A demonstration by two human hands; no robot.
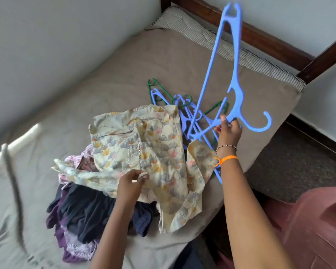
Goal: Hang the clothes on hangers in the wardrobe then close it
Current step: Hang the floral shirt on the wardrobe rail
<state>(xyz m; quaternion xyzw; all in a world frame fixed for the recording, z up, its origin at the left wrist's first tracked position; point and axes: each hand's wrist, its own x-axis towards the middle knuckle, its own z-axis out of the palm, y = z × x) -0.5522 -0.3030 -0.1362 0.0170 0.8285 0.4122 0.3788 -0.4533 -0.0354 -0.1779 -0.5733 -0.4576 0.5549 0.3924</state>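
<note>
1. Right hand curls its fingers round the neck of a blue hanger, lifted above the bed's near corner.
2. Left hand pinches the floral shirt atop the clothes pile.
3. Spare hangers lie partly hidden beneath the shirt.
4. The held hanger's hook points right; its long axis runs upward toward the headboard.

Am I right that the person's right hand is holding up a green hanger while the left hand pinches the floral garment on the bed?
Not quite: the hanger the right hand holds is blue, as the head view shows. The left hand does pinch the floral garment.
</note>
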